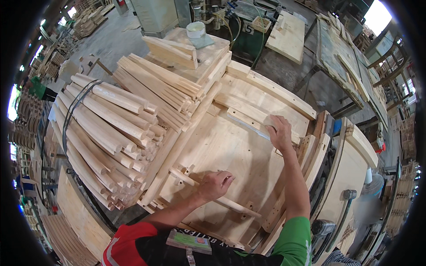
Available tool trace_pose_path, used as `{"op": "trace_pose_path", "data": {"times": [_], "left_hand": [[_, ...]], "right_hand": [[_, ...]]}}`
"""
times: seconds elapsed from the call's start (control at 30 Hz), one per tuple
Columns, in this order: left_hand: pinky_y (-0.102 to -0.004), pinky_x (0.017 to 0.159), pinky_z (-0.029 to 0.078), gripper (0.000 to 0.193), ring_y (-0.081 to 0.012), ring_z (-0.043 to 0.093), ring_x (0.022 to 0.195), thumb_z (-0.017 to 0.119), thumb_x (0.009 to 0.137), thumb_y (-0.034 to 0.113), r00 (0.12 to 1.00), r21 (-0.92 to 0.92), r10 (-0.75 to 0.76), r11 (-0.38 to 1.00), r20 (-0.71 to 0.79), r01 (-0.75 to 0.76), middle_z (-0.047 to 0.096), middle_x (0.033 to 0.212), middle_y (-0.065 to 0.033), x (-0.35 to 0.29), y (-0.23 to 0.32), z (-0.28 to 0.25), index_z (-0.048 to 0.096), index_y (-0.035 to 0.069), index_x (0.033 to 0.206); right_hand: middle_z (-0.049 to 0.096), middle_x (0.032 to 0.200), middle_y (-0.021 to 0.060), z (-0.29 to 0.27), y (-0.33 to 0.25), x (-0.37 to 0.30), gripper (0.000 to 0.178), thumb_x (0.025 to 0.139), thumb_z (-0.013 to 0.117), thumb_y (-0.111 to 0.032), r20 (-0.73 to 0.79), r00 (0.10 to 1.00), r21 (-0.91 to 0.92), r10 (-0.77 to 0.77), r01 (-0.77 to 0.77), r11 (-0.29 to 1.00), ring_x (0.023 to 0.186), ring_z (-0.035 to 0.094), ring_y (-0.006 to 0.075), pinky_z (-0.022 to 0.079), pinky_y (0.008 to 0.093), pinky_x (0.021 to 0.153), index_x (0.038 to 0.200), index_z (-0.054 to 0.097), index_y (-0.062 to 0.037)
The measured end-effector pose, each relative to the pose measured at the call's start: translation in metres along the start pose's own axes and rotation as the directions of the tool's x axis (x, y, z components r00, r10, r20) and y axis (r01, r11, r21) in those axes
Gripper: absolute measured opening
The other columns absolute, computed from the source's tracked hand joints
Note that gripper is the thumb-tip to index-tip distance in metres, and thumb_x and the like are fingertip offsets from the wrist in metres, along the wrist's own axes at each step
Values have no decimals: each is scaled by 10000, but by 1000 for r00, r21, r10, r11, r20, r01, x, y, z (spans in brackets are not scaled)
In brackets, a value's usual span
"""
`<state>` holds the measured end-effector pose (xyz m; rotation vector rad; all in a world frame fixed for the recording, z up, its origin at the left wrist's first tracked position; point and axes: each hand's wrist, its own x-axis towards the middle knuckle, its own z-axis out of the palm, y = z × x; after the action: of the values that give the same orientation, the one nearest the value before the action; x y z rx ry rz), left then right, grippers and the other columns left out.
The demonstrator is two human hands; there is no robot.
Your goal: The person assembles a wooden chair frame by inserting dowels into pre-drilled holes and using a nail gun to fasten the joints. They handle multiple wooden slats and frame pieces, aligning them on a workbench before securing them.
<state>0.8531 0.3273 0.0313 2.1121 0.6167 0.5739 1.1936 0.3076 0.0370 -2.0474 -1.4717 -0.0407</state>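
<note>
A shallow wooden frame with a pale panel (213,142) lies before me. Across its far part runs a straight wooden rail (244,106), beside a shorter strip with holes (248,122). My right hand (280,132) is bent over the rail near its right end, fingers curled against it. Over the nearer part, my left hand (215,185) is closed in a loose fist; whatever its fingers might hold is hidden. Beneath that hand passes a round wooden rod (237,207), resting near small drilled blocks (247,207) at its ends.
To the left, a strapped bundle of rounded wooden legs (102,128) lies beside thin slats (155,84). Beyond stands a white tub (195,30) on a wooden top. At right are a curved wooden panel (337,177), a clamp (349,195) and a long workbench (346,66).
</note>
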Motion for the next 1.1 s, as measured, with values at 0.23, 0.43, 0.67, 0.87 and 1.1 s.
{"op": "trace_pose_path", "data": {"times": [0.23,0.43,0.67,0.87,1.1], "left_hand": [[-464,663,553,139,-364,706,733,708,977,201,999,27,-32,999,34,31,723,827,-159,2,2,-2,706,62,980],[-466,669,552,141,-376,702,738,716,971,197,999,-28,18,999,46,-16,721,833,-161,2,0,3,697,59,989],[-399,626,545,153,-321,691,680,720,985,166,991,-44,132,990,16,-131,695,802,-174,-4,-12,4,689,17,969],[-460,652,538,164,-355,687,720,697,986,228,975,-5,173,985,139,-174,705,808,-135,-4,-2,1,677,69,947],[-474,694,545,216,-356,695,754,665,1005,277,959,29,149,987,242,-160,719,837,-143,-5,-2,1,697,65,977]], "right_hand": [[666,1296,160,25,-9,-9,372,963,669,-225,-46,998,-79,40,-43,996,1191,618,372,430,566,1052,1282,654,-34],[578,1435,205,-3,-71,-61,494,1003,639,-320,-99,989,-310,110,-136,941,1320,544,433,409,562,1116,1396,578,-26],[657,1212,223,-116,-194,-232,398,955,715,-162,-169,855,-118,490,-511,851,1088,651,426,542,477,899,1323,621,-43],[643,1132,205,-135,-272,-381,434,918,753,-215,-187,538,-330,822,-822,463,1000,647,428,541,505,817,1283,601,-35],[711,950,114,-124,-254,-411,350,921,787,-211,-60,366,142,928,-918,371,868,706,252,550,384,752,1178,656,-13]]}}
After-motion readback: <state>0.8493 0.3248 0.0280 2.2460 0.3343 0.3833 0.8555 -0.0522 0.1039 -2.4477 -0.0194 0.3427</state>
